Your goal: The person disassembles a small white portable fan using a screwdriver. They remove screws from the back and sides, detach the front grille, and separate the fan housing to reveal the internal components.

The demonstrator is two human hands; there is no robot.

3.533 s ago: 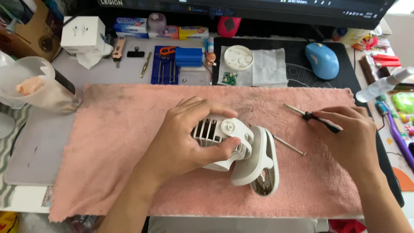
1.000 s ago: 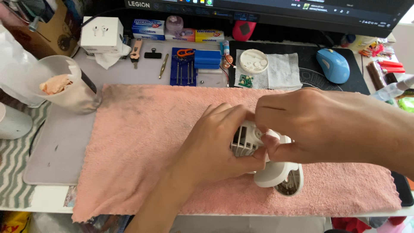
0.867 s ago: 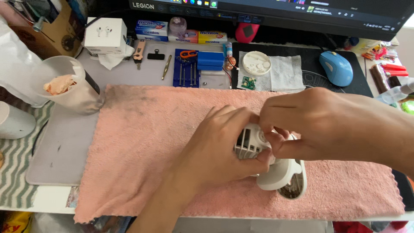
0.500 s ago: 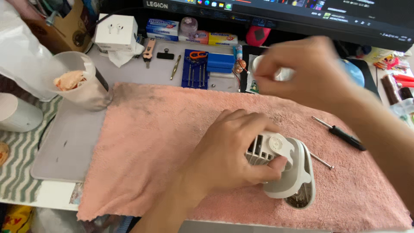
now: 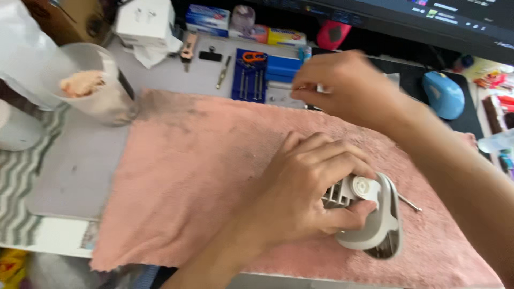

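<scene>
- Pink towel (image 5: 203, 176), soiled grey along its far edge, covers the middle of the tabletop (image 5: 176, 75) and carries the work.
- Grey mat (image 5: 80, 166) lies under the towel's left side, with a striped cloth (image 5: 21, 182) further left.
- Left hand (image 5: 305, 192) rests on the towel at right of centre, its fingers (image 5: 342, 219) wrapped firmly round a small white fan (image 5: 369, 219), thumb underneath.
- White fan lies on the towel near its front right edge, slatted grille facing the left palm, rounded housing to the right.
- Right hand (image 5: 348, 88) is raised above the towel's far edge, fingertips pinched together on something small and pale; what it is cannot be told through the blur.
- Clear plastic cup (image 5: 96, 88) with a peach-coloured lump inside stands at the towel's far left corner.
- Blue tool tray (image 5: 262, 80) with an orange-handled item sits beyond the towel, just left of the right hand.
- Blue computer mouse (image 5: 444, 93) sits on a dark pad at far right.
- Thin metal rod (image 5: 409, 202) lies on the towel just right of the fan.
</scene>
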